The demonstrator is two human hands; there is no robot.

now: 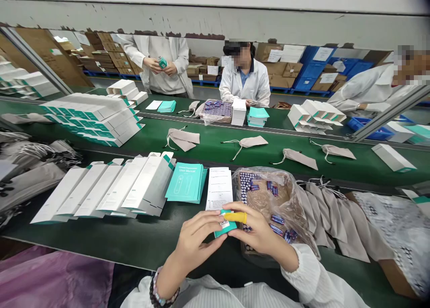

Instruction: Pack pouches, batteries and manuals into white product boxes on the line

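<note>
Between both hands, near the bench's front edge, is a small teal-ended carton (225, 230), seen end-on, with a white printed label on its teal face. My left hand (199, 236) has its fingers along the carton's left side. From the right, my right hand (255, 229) grips it, a yellow finger cot on one finger over the label. The carton's body is mostly hidden by the hands. Just beyond them lies a printed white sheet (219, 187), beside a stack of teal user manuals (185, 182).
White cartons (110, 187) lean in a row at left. To the right are a plastic-lined box of batteries (268, 209) and grey drawstring pouches (331, 214). More pouches lie on the green conveyor belt (215, 151). Co-workers (247, 77) stand or sit across it.
</note>
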